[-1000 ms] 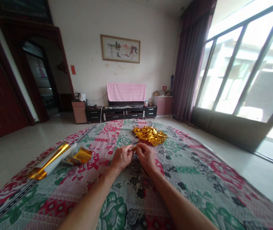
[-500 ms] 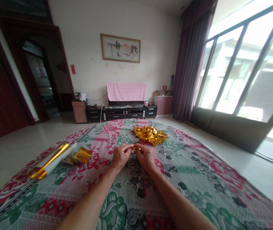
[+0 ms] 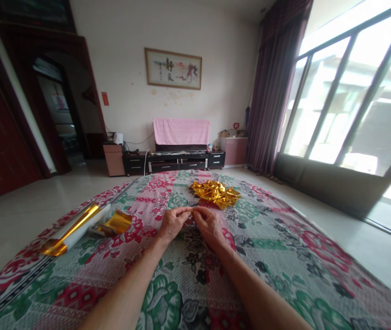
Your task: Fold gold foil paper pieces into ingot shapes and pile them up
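Gold scrap [image 3: 192, 212] sits pinched — between left hand [image 3: 174, 223] and right hand [image 3: 208, 224].

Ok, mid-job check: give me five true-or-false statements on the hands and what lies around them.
1. The left hand and right hand are close together above the patterned cloth. True.
2. A small gold piece shows between the fingers of both hands. True.
3. The foil roll is to the right of both hands. False: the foil roll is to their left.
4. The crumpled foil pile lies beyond the hands. True.
5. The towel by the far wall is green. False: the towel is pink.
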The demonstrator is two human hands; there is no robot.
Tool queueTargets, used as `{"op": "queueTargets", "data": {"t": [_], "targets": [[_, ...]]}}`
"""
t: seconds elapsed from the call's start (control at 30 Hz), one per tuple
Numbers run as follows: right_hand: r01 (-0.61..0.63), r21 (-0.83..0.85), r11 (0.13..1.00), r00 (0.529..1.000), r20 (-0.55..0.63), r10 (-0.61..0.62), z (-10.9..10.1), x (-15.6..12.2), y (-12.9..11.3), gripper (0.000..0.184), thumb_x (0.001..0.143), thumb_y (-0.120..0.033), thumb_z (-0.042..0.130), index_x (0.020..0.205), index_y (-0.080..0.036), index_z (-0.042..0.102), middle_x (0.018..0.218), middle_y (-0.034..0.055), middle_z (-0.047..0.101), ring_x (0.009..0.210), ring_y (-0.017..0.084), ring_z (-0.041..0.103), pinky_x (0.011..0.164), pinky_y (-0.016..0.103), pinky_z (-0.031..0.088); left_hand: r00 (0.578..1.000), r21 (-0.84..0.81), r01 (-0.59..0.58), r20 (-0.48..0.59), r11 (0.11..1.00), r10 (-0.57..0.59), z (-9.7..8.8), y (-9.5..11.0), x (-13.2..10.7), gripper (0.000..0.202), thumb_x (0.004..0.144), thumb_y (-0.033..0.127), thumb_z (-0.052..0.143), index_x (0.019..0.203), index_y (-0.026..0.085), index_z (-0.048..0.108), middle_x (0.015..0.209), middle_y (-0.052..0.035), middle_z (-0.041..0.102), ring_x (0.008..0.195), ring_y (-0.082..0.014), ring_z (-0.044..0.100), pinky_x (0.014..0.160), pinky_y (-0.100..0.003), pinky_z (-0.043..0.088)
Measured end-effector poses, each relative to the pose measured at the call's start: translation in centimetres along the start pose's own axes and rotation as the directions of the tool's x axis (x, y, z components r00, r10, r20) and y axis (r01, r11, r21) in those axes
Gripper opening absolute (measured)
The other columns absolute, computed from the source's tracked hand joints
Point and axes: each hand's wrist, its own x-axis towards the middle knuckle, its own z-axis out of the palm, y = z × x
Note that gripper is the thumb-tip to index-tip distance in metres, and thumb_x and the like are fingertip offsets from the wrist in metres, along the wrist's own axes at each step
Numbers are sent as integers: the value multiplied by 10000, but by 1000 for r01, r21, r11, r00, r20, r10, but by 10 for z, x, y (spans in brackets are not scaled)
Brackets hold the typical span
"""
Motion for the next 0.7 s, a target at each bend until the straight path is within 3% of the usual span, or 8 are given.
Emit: {"op": "queueTargets", "data": {"t": [0.1,0.43,0.7], "targets": [[6,15,1000,1000,3,-6,0,1,0,251,769,-268,473,832,-147,684,728,32,680,632,140,596,594,210,439,999,-61,38,7,997,-38,0,-1,0,276,726,277,569,933,127,675,673,-43,701,606,-145,650,501,-196,481],[-4,-48,999,1000,20,5,-2,1,1,285,795,-288,453,858,-169,704,731,33,691,623,153,599,586,223,424,1000,-63,7,-12,998,-7,1,-4,2,278,729,264,558,943,127,669,707,-49,711,643,-163,667,541,-219,507],[-5,-116,993,1000,10,6,-1,1,4,316,803,-277,413,740,-155,698,634,8,648,589,135,558,558,203,380,997,197,-80,-8,977,83,1,-7,4,293,756,282,511,952,157,689,827,-61,717,708,-164,665,595,-219,511]]}}
